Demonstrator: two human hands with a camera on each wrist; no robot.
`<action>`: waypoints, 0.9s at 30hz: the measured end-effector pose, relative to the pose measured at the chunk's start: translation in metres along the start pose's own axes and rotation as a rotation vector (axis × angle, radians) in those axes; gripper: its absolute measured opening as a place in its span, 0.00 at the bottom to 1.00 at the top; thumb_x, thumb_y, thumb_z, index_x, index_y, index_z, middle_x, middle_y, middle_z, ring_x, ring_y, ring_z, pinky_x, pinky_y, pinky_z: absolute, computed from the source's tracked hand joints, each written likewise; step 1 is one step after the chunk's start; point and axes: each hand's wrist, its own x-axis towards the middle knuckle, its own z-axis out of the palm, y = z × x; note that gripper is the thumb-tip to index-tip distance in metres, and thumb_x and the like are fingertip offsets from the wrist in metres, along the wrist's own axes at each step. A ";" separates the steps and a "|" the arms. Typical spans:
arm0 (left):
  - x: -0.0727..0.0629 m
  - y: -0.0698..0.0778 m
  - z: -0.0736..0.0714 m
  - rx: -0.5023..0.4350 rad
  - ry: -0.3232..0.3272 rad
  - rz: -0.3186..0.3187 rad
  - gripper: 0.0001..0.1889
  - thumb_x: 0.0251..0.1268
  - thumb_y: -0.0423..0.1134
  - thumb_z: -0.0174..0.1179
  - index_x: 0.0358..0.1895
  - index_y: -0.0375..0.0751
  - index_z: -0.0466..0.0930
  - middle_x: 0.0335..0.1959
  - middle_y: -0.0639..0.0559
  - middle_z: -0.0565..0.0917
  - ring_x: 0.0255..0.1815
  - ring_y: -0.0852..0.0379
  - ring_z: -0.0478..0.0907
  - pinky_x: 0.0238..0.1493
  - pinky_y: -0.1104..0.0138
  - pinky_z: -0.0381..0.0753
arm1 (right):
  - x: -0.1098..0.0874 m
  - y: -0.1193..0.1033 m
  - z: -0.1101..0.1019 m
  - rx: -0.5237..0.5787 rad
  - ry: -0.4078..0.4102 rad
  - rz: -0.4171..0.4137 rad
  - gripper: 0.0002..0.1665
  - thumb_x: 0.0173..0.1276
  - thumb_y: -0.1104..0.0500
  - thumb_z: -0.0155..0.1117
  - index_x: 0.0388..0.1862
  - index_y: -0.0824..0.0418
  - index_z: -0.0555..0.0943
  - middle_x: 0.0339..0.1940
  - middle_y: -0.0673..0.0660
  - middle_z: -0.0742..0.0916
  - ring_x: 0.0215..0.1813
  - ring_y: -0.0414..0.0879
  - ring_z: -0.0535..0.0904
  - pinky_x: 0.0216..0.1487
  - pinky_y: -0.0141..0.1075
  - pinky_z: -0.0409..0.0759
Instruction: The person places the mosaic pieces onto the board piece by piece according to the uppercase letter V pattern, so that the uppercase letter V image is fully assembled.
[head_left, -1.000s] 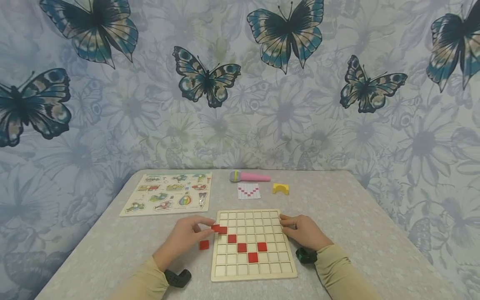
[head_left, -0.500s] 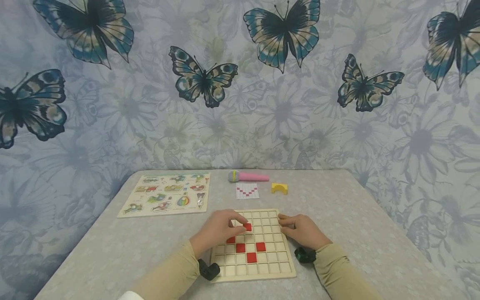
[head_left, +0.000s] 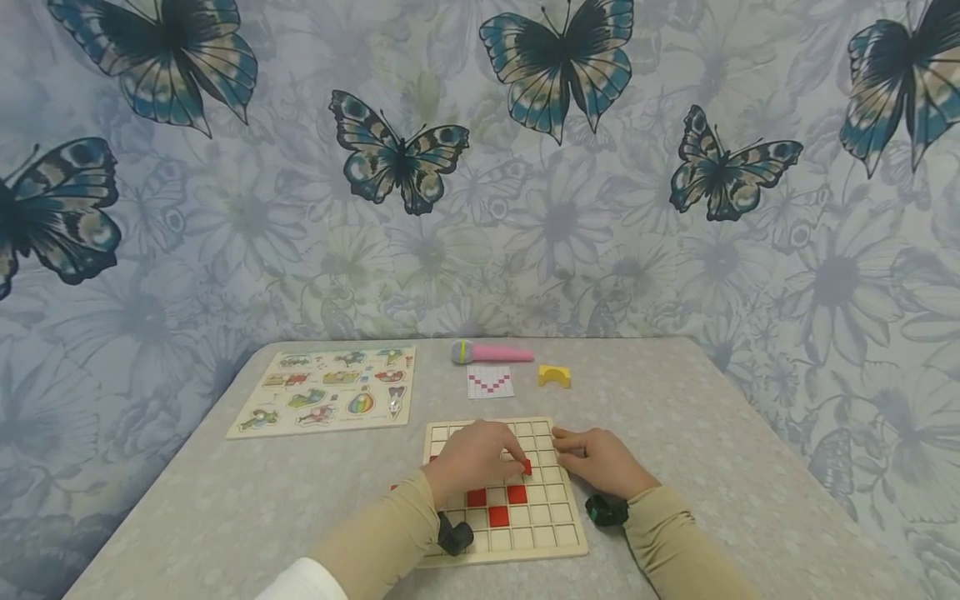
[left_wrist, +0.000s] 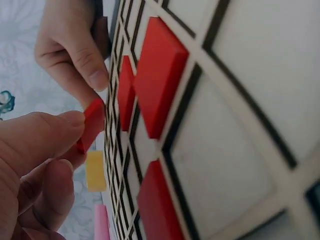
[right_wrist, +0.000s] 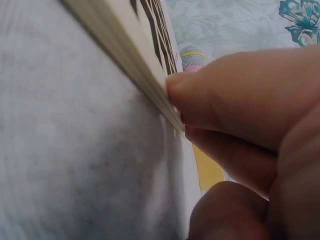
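Observation:
My left hand point(head_left: 476, 454) reaches over the wooden grid board point(head_left: 555, 535), pinching a small red square tile point(left_wrist: 92, 125) between thumb and fingers. In the head view that tile is just over a cell right of centre. Several red tiles, such as the lowest one point(head_left: 498, 516), sit in the cells in slanting lines; my left hand and forearm hide part of them. At the board's right edge, my right hand point(head_left: 603, 460) rests its fingertips against the wooden side. Another red tile point(head_left: 393, 487) barely shows beside my left sleeve, off the board.
A pattern card point(head_left: 491, 382) with a pink V of squares lies behind the board. Farther back is a pink toy microphone point(head_left: 495, 354), with a yellow arch block point(head_left: 554, 377) to its right. A picture puzzle board point(head_left: 322, 396) lies at the back left.
My left hand has carried the red tile from the board's left edge rightward across the grid. My right hand stays at the right edge. The head view has shifted slightly.

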 end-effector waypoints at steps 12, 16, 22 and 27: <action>0.005 0.012 0.009 0.028 -0.057 -0.033 0.02 0.62 0.47 0.74 0.36 0.63 0.93 0.40 0.71 0.85 0.40 0.71 0.77 0.37 0.70 0.77 | -0.002 -0.001 -0.001 0.014 -0.007 -0.011 0.19 0.73 0.57 0.68 0.59 0.63 0.86 0.69 0.56 0.82 0.73 0.57 0.75 0.68 0.53 0.74; 0.008 0.015 0.009 0.027 -0.063 -0.029 0.02 0.62 0.46 0.74 0.37 0.61 0.93 0.39 0.71 0.86 0.37 0.72 0.76 0.35 0.72 0.77 | -0.002 -0.003 -0.001 0.012 -0.008 -0.013 0.19 0.73 0.59 0.67 0.60 0.63 0.86 0.69 0.56 0.82 0.73 0.58 0.75 0.68 0.53 0.74; 0.010 0.016 0.011 0.054 -0.072 -0.012 0.02 0.61 0.47 0.75 0.35 0.59 0.92 0.37 0.71 0.84 0.33 0.72 0.73 0.33 0.72 0.75 | -0.001 -0.003 -0.001 -0.003 -0.004 -0.008 0.18 0.73 0.58 0.68 0.59 0.62 0.86 0.69 0.56 0.82 0.73 0.57 0.75 0.69 0.53 0.74; 0.008 0.017 0.011 0.042 -0.074 -0.016 0.02 0.60 0.46 0.75 0.32 0.59 0.91 0.36 0.70 0.84 0.32 0.72 0.73 0.33 0.73 0.76 | -0.001 -0.002 -0.002 -0.003 -0.007 -0.009 0.18 0.73 0.58 0.68 0.59 0.62 0.86 0.69 0.55 0.82 0.72 0.57 0.75 0.68 0.53 0.74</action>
